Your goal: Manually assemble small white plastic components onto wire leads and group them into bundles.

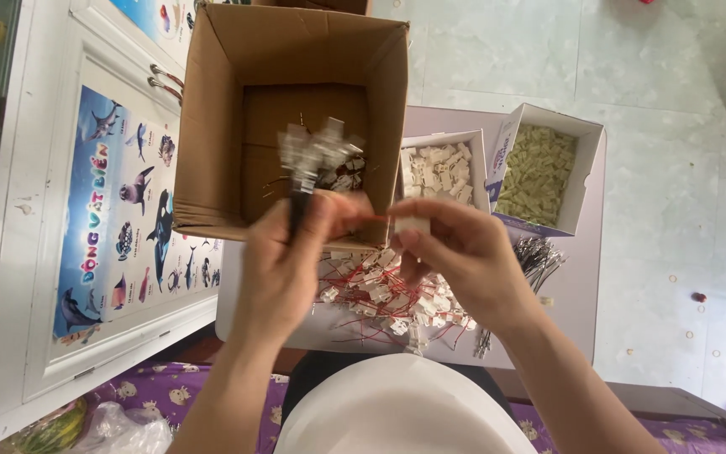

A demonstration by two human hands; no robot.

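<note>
Evidently mid-assembly, the left hand (283, 261) at centre grips a blurred bundle of wired connectors (317, 160) over the open cardboard box (212, 126), while the right hand (455, 261) pinches a white plastic connector (412, 224) on a red wire (371, 217). Next probably comes seating that wire squarely; the tangled pile of wired connectors (392, 298) beneath crowds the tabletop, with two small boxes of white housings (439, 168) and pale parts (538, 172) at upper right.

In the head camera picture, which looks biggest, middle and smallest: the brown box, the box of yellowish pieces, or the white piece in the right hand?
1. Brown cardboard box, by far the largest.
2. Box of yellowish pieces.
3. White piece pinched in the right hand, the smallest, even though it is nearer the camera.
</note>
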